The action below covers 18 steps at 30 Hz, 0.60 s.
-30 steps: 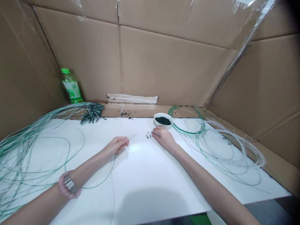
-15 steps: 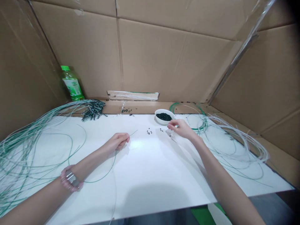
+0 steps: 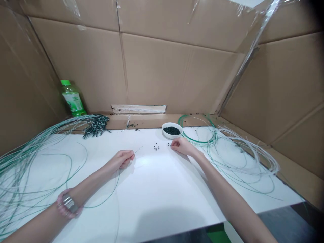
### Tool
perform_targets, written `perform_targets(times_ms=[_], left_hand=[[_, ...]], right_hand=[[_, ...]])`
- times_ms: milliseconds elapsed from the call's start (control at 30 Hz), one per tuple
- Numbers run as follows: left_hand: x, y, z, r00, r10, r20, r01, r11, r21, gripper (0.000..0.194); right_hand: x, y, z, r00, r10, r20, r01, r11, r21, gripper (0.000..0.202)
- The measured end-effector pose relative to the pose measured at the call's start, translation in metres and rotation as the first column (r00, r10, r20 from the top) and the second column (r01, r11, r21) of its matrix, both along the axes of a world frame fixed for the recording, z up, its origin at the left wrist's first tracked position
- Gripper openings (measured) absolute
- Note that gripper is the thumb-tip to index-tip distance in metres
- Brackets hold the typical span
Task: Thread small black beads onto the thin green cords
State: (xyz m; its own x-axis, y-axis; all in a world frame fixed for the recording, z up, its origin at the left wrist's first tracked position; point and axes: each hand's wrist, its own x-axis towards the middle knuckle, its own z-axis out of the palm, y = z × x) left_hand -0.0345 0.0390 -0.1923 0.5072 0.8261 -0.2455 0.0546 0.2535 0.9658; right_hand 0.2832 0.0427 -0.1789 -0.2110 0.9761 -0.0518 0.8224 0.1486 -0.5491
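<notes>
My left hand pinches a thin green wire; its tip sticks out past my fingertips toward the upper right, and the rest curves down over the white table. My right hand has its fingertips pressed together at the table, just in front of a white bowl of small dark beads. Whether a bead is between those fingers cannot be made out. Several loose dark beads lie between my two hands, and a few others are right beside my right fingertips.
Bundled green and white wires with a dark beaded clump lie on the left. Coiled wires are on the right. A green-capped bottle stands at the back left. Cardboard walls enclose the table.
My right hand has come down and left, from beside the bowl to the loose beads. My left hand still grips the wire. The whole view has shifted a little.
</notes>
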Motion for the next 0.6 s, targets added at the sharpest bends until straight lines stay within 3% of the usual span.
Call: perform_targets(times_ms=[133,233,467,600], left_hand=[[0.000,0.000,-0.002,1.000,-0.003,0.000,0.003,1.000,0.005,0.052],[0.001,0.001,-0.004,1.000,0.000,0.010,0.000,1.000,0.001,0.054],[0.002,-0.002,-0.006,0.999,0.012,0.053,-0.011,1.000,-0.011,0.052],[0.003,-0.003,-0.005,0.998,0.016,0.055,-0.016,1.000,-0.015,0.053]], right_hand=[[-0.008,0.000,0.005,0.998,-0.029,-0.050,0.038,0.982,0.183,0.023],[-0.021,0.004,0.010,0.998,0.047,-0.042,-0.034,0.963,0.268,0.022],[-0.051,0.024,0.011,0.910,0.405,0.084,-0.413,0.884,0.219,0.022],[-0.056,0.022,0.005,0.884,0.461,0.081,-0.467,0.859,0.211,0.022]])
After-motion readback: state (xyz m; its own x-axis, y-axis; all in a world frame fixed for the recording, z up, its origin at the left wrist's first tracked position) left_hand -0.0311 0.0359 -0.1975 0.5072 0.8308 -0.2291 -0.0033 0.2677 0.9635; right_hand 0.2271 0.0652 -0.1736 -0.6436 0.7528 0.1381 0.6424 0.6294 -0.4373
